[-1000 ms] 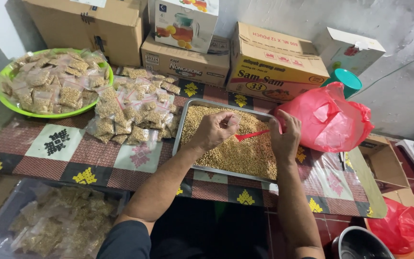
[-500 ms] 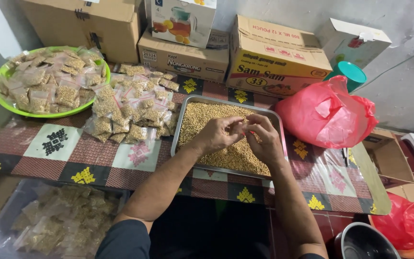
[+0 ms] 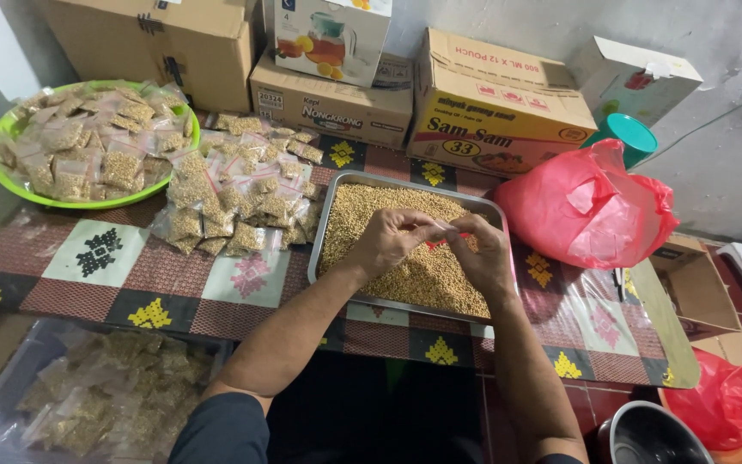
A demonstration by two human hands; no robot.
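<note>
Clear pouch (image 3: 450, 228) pinched between left hand (image 3: 395, 241) and right hand (image 3: 484, 254) above grain tray (image 3: 330, 210).

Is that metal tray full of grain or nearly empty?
Full: tan grain covers the metal tray nearly rim to rim, with almost no bare bottom showing.

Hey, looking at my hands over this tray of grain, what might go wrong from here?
1. Both hands, left hand and right hand, meet over the metal tray; the small clear packet between them might tip and spill grain.
2. The heap of filled packets lies against the tray's left rim, so an elbow could scatter it.
</note>
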